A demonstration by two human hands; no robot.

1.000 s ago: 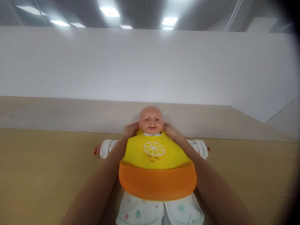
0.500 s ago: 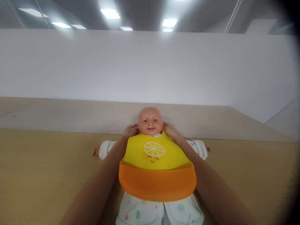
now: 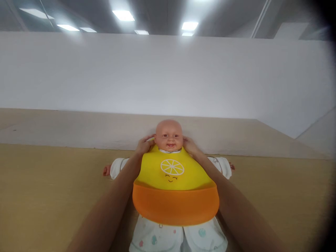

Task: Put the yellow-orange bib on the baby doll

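Note:
A bald baby doll [image 3: 168,131] lies on its back, arms spread, in white clothes with a coloured print [image 3: 157,234]. Over its chest lies a yellow bib [image 3: 154,171] with a white citrus slice, a smiling face and an orange catch pocket [image 3: 175,206]. Beside the doll's neck on the left, my left hand [image 3: 145,144] is closed at the bib's neck strap, a bit of yellow showing by the fingers. My right hand [image 3: 191,146] is closed at the strap on the other side. The fingertips of both hands go behind the doll's head and are hidden.
The doll lies on a tan wooden surface [image 3: 52,189], with a paler strip [image 3: 78,129] running behind its head. A white wall or panel [image 3: 168,73] rises beyond, below a ceiling with bright lights [image 3: 123,15].
The doll's head has tilted slightly to the right. My left hand has shifted slightly, with more of its fingers and the yellow strap showing. My right hand stays by the neck.

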